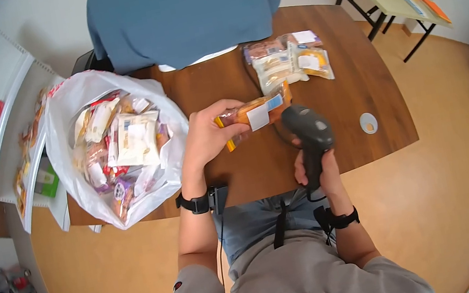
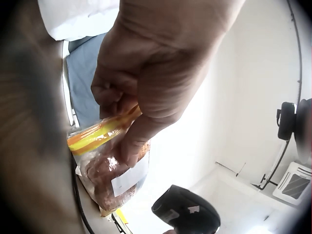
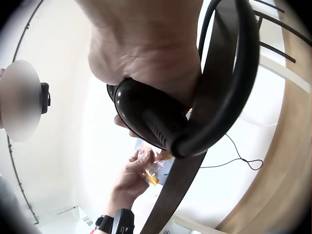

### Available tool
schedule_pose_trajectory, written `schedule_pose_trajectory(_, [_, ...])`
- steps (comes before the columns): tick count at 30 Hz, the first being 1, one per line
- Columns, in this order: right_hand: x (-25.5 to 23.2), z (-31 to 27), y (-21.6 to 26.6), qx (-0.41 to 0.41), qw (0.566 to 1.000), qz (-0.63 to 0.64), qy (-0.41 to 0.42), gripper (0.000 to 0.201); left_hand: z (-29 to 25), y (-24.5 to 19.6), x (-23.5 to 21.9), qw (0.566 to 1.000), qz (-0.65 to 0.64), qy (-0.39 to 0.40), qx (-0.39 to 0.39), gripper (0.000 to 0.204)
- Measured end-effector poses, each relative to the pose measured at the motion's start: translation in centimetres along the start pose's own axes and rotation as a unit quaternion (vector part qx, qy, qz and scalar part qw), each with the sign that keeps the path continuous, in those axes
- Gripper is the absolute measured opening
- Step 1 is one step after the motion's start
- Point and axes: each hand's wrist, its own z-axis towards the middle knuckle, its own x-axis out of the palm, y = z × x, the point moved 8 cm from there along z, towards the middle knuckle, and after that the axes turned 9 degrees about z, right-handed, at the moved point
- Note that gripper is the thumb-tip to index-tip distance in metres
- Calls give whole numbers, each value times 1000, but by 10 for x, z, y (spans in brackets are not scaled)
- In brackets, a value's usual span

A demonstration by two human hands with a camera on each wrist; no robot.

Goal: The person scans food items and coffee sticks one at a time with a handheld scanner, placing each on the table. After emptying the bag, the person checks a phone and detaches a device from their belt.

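Note:
My left hand (image 1: 206,136) pinches one end of a packaged pastry (image 1: 255,115) over the table, thumb in front. The clear wrapper has yellow-orange ends and carries a white label, also visible in the left wrist view (image 2: 129,180). Close to the right of the pack is a black handheld barcode scanner (image 1: 308,128), its head level with the pack's far end. My right hand (image 1: 330,175) grips the scanner by its handle. In the right wrist view the dark handle (image 3: 141,112) and its thick cable (image 3: 248,73) fill the foreground, hiding most of my right fingers.
A white plastic bag (image 1: 72,169) full of wrapped baked goods stands on the left of the brown table (image 1: 205,86). Several packs (image 1: 280,69) lie at the back right. A round white sticker (image 1: 368,123) is near the right edge. Blue cloth (image 1: 183,14) drapes something behind; shelves (image 1: 25,133) stand left.

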Motion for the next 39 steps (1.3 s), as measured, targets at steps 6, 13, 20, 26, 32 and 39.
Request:
schedule_pose_trajectory(6, [-15,6,1,-9,991,125,-37,87,-61,-14,-74,976,22,-217,2,37])
schedule_pose_trajectory(13, [-12,11,-1,3,987,157,-25,80,-136,31,-169,843,-159,-512,-44,47])
schedule_pose_trajectory(20, [-14,10,0,-13,989,149,-16,78,-61,14,-146,925,35,-364,-102,43])
schedule_pose_trajectory(26, [-15,10,-2,-7,988,155,-23,77,68,-8,12,980,176,-71,59,37])
schedule_pose_trajectory(32, [-15,9,4,-25,989,144,-33,76,142,18,80,937,345,-56,-6,70])
schedule_pose_trajectory(39, [-12,9,5,-18,991,133,-20,76,143,15,88,965,249,49,-72,71])
